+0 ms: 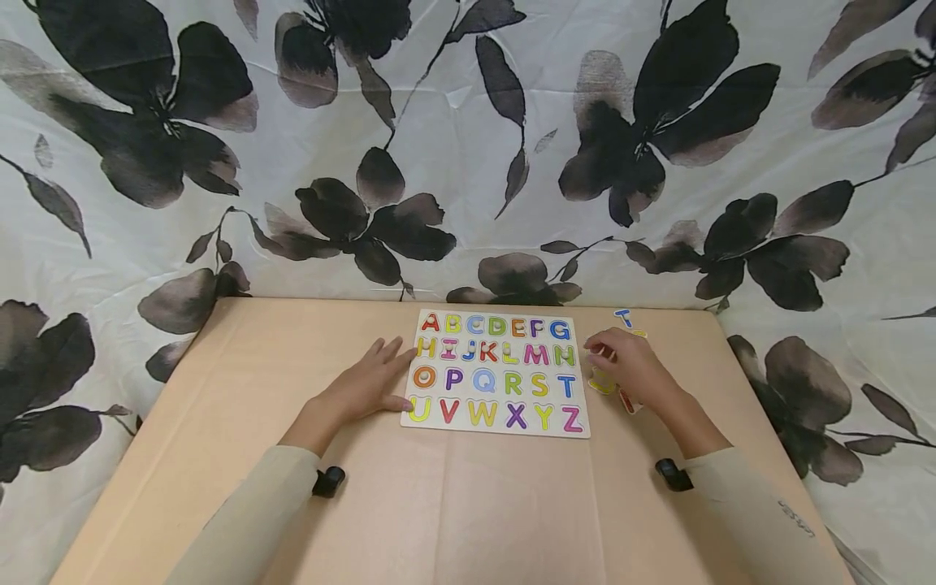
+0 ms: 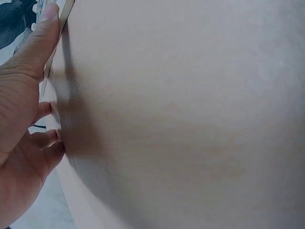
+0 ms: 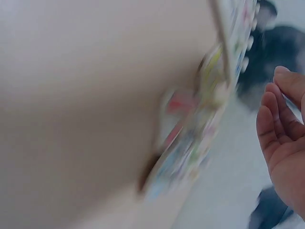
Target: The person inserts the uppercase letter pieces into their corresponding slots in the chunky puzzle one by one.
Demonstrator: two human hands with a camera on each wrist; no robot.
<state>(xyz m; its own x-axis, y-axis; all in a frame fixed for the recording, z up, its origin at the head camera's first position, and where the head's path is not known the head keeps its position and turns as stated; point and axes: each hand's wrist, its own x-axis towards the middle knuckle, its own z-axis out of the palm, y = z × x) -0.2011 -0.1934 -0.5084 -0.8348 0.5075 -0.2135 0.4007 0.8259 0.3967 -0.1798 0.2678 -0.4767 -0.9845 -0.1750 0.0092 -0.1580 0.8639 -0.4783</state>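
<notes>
A white alphabet puzzle board (image 1: pixel 497 432) with coloured letters lies flat on the table. Small pegs stand on letters in its upper two rows. My left hand (image 1: pixel 369 380) rests at the board's left edge, thumb by the yellow U, fingers spread; in the left wrist view the thumb (image 2: pixel 40 40) lies along the edge. Just off the right edge hovers my right hand (image 1: pixel 632 366), above loose letter pieces. Its thumb and fingertips come close together in the right wrist view, with nothing visible between them. Beneath it are a yellow piece (image 1: pixel 602 383) and a red piece (image 1: pixel 627 402), partly hidden.
A blue T-shaped piece (image 1: pixel 623 318) lies near the table's back edge, beyond my right hand. The tan table (image 1: pixel 512 512) meets a floral cloth (image 1: pixel 453 146) hanging behind it. The loose pieces are blurred and overlap in the right wrist view.
</notes>
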